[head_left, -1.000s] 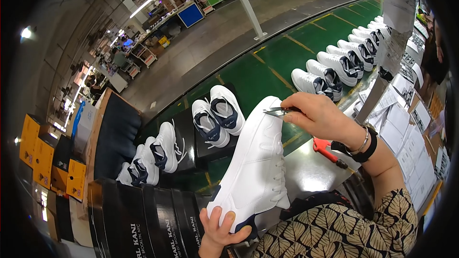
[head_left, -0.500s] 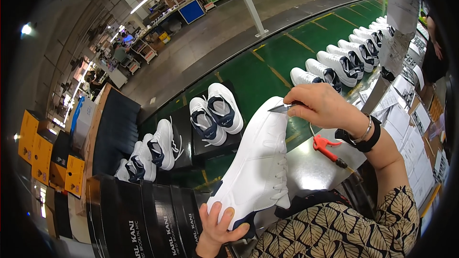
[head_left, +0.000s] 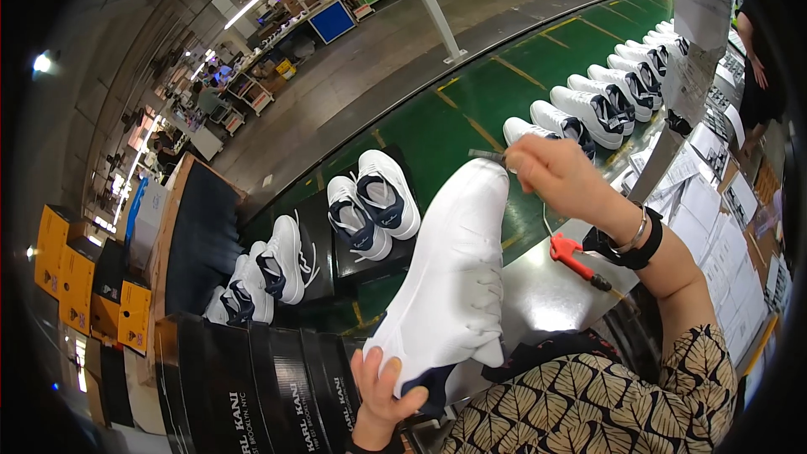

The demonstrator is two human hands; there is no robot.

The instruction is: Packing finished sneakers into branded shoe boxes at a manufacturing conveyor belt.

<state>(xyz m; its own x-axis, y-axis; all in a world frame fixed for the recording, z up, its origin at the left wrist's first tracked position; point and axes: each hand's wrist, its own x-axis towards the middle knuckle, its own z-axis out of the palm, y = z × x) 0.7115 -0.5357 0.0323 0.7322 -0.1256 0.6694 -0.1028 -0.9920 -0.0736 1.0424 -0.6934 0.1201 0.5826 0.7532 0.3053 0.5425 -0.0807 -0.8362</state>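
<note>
A white lace-up sneaker (head_left: 445, 261) with a dark navy heel and collar is held up in front of me, toe pointing away. At its heel end, my left hand (head_left: 380, 391) is closed around the shoe. My right hand (head_left: 555, 172) is closed on a small, slim metal tool (head_left: 486, 155) at the toe. The tool's tip lies along the far edge of the toe; its exact kind is hard to make out. The fingers hide most of its handle.
A green conveyor belt (head_left: 471, 109) carries a row of white sneakers (head_left: 593, 113) at right. Another pair (head_left: 382, 202) rests on a black box. Black shoeboxes (head_left: 252, 387) stand lower left. A red air gun (head_left: 576, 261) lies on the metal surface. Someone's arm (head_left: 751, 46) shows far right.
My right hand and the tool have risen from the toe's side to its far edge, and the tool has turned. The sneaker has tipped slightly more upright in my left hand.
</note>
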